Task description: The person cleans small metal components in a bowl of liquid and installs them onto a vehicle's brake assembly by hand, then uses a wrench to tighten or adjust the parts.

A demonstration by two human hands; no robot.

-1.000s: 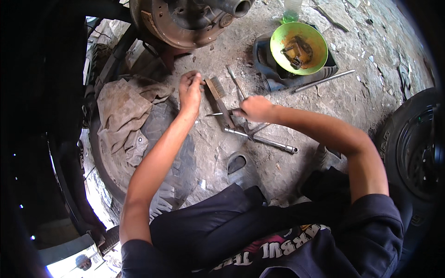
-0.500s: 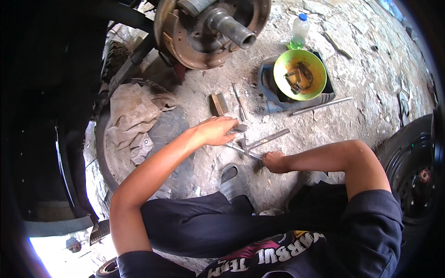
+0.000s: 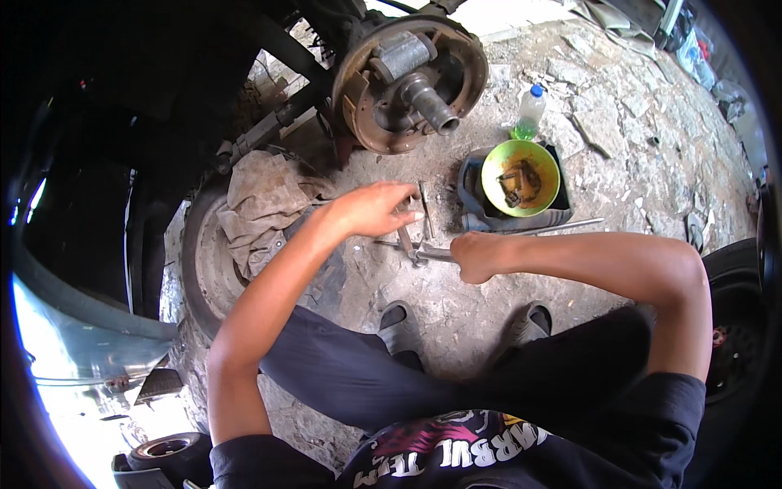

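Observation:
My right hand (image 3: pixel 476 257) is closed around the handle of a hammer (image 3: pixel 438 254) held low over the dusty ground. Its head (image 3: pixel 418 256) lies to the left of my fist. My left hand (image 3: pixel 379 209) is held just left of the hammer, thumb and fingers curled together. A narrow brownish piece (image 3: pixel 405 238) shows below those fingers; the fingers hide its upper end. A thin metal rod (image 3: pixel 387 242) shows partly beside the hammer head. Just right of my left fingertips a slim tool (image 3: pixel 427 212) lies on the ground.
A rusty brake assembly (image 3: pixel 358 106) with a protruding hub shaft stands ahead. A yellow-green bowl (image 3: pixel 490 175) of dark parts rests on a crate, near a bottle (image 3: pixel 528 114) and a long bar (image 3: pixel 574 224). Cloth (image 3: pixel 265 200) covers part of a wheel on the left; another wheel (image 3: pixel 729 326) stands right.
My right hand has gone from the rod to the hammer handle and lifted it. The left hand has risen off the dark piece near the ground. The view has tilted, showing more ahead.

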